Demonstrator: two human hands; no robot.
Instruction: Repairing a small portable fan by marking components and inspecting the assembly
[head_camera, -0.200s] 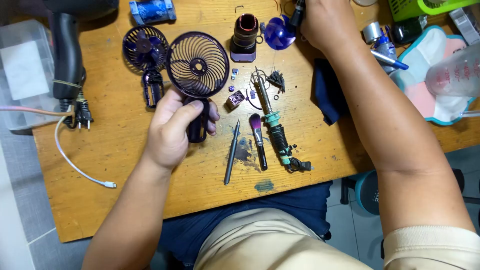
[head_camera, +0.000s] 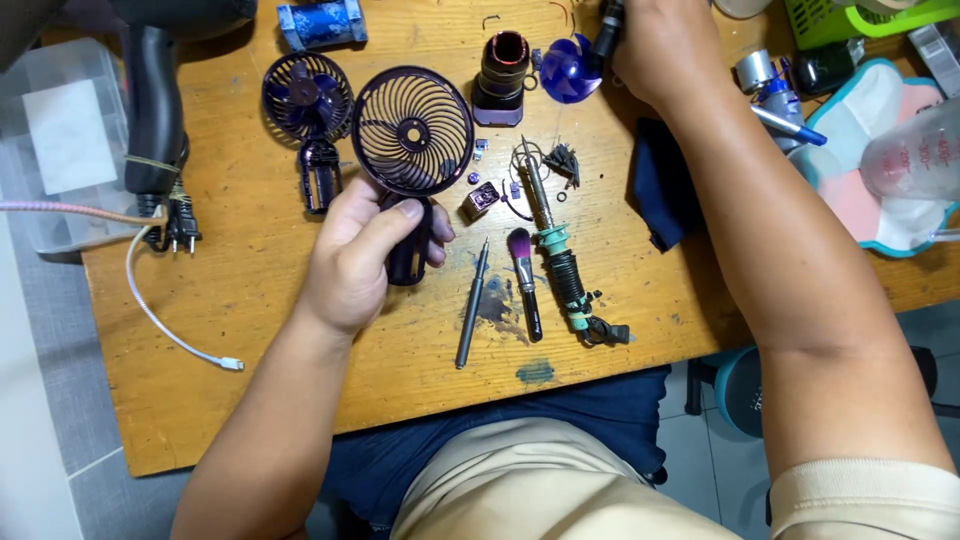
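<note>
My left hand (head_camera: 362, 258) grips the dark purple handle of a small fan shell whose round spiral grille (head_camera: 412, 130) points away from me. A second purple fan half (head_camera: 308, 100) lies flat just left of it. My right hand (head_camera: 662, 45) reaches to the table's far edge and closes around a black tool (head_camera: 608, 25), beside a translucent purple fan blade (head_camera: 570, 70) and a cylindrical motor part (head_camera: 503, 75). Between my arms lie a soldering iron (head_camera: 556, 255), a small brush (head_camera: 524, 280), a thin screwdriver (head_camera: 472, 305) and tiny loose parts (head_camera: 482, 198).
A black hair dryer (head_camera: 152, 100) with its plug and a white cable (head_camera: 160, 320) lie at the left, next to a clear plastic box (head_camera: 50, 140). A dark cloth (head_camera: 655, 190), a blue pen (head_camera: 790, 125), a measuring cup (head_camera: 915, 150) and a green basket (head_camera: 860, 15) crowd the right.
</note>
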